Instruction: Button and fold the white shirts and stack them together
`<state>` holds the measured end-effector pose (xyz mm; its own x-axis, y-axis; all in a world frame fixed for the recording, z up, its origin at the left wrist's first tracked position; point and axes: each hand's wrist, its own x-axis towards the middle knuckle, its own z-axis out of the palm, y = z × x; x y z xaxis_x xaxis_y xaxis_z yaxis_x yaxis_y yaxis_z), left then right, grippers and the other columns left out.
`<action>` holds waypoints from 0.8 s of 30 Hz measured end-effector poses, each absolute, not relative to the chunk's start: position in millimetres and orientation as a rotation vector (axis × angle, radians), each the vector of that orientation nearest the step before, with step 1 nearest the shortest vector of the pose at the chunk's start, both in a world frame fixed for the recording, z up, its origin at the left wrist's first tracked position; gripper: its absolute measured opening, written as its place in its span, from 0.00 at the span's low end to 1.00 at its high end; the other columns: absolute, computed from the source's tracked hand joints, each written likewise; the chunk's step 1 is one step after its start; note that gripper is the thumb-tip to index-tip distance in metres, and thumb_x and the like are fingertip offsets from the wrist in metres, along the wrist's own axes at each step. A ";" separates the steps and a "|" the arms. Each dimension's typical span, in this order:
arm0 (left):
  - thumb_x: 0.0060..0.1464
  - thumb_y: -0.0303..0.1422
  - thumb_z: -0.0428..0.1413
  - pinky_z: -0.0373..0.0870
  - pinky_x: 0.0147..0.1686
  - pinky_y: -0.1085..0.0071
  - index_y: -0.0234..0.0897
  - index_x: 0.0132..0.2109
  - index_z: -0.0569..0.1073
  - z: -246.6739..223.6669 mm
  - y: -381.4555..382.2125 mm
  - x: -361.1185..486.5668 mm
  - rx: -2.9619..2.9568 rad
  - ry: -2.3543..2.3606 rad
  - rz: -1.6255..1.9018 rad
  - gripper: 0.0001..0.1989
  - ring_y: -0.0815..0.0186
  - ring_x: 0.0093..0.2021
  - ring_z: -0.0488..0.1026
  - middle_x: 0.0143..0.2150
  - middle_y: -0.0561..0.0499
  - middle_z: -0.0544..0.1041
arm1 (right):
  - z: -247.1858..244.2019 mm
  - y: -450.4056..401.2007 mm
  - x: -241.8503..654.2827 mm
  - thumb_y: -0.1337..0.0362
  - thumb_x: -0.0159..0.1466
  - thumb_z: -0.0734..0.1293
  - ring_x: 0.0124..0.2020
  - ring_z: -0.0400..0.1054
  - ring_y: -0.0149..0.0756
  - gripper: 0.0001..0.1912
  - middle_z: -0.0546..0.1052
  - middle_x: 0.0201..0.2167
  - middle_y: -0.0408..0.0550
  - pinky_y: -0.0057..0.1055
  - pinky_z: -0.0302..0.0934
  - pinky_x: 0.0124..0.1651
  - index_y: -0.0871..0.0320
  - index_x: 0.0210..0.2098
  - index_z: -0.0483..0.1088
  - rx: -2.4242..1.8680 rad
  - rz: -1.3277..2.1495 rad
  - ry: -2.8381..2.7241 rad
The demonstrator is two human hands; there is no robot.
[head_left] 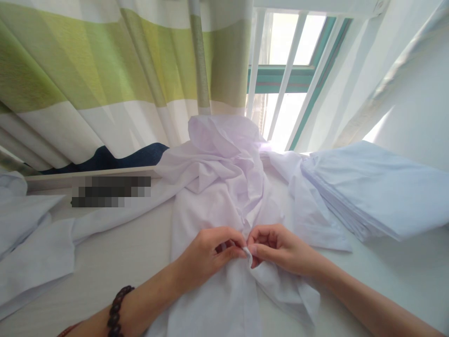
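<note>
A white shirt (217,206) lies spread over a pale surface, its collar end bunched towards the window and its sleeves out to both sides. My left hand (215,250) pinches the shirt's front edge near the middle. Close against it, my right hand (275,248) pinches the same edge from the other side, with the fingertips of both hands almost touching. A fold of cloth stands up between them. Any button there is too small to make out. A dark beaded bracelet (117,311) circles my left wrist.
Folded white garments (379,187) are stacked at the right. More white cloth (35,267) lies at the left, near a blurred dark patch (110,191). Green and white curtains (115,61) hang behind, beside white bars (287,70) before a window.
</note>
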<state>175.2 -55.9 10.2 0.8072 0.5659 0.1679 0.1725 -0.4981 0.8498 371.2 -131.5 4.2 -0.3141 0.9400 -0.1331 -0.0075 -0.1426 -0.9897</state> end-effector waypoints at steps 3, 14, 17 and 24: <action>0.56 0.31 0.59 0.66 0.31 0.78 0.37 0.36 0.76 8.8 -55.7 175.0 2.121 0.541 0.558 0.02 0.72 0.27 0.68 0.31 0.56 0.77 | 3.9 -132.2 372.2 0.52 0.62 0.68 0.30 0.71 0.30 0.15 0.76 0.26 0.43 0.28 0.63 0.36 0.60 0.33 0.71 -1.133 1.563 -1.357; 0.62 0.32 0.54 0.67 0.33 0.77 0.36 0.38 0.73 5.2 -55.5 171.3 2.424 0.334 0.748 0.05 0.72 0.30 0.69 0.38 0.50 0.72 | 4.8 -133.1 372.7 0.57 0.61 0.69 0.30 0.72 0.29 0.12 0.77 0.27 0.43 0.26 0.62 0.35 0.60 0.33 0.70 -1.097 1.599 -1.331; 0.61 0.32 0.54 0.68 0.34 0.77 0.37 0.38 0.72 5.5 -54.8 171.2 2.435 0.305 0.789 0.05 0.72 0.30 0.70 0.39 0.49 0.73 | 5.9 -133.1 371.8 0.55 0.62 0.68 0.31 0.72 0.30 0.13 0.76 0.27 0.43 0.27 0.63 0.37 0.60 0.32 0.69 -1.082 1.586 -1.343; 0.62 0.30 0.54 0.68 0.35 0.78 0.36 0.40 0.72 9.0 -54.9 172.4 2.425 0.249 0.650 0.03 0.71 0.33 0.72 0.38 0.50 0.75 | 8.9 -135.2 371.6 0.59 0.63 0.65 0.30 0.70 0.31 0.09 0.74 0.26 0.43 0.26 0.60 0.33 0.59 0.31 0.66 -1.158 1.531 -1.505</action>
<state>172.4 -54.9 9.0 0.8617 0.3220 0.3921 0.0229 -0.7967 0.6039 371.6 -135.2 8.9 -0.3657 0.9220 -0.1272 0.1111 -0.0925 -0.9895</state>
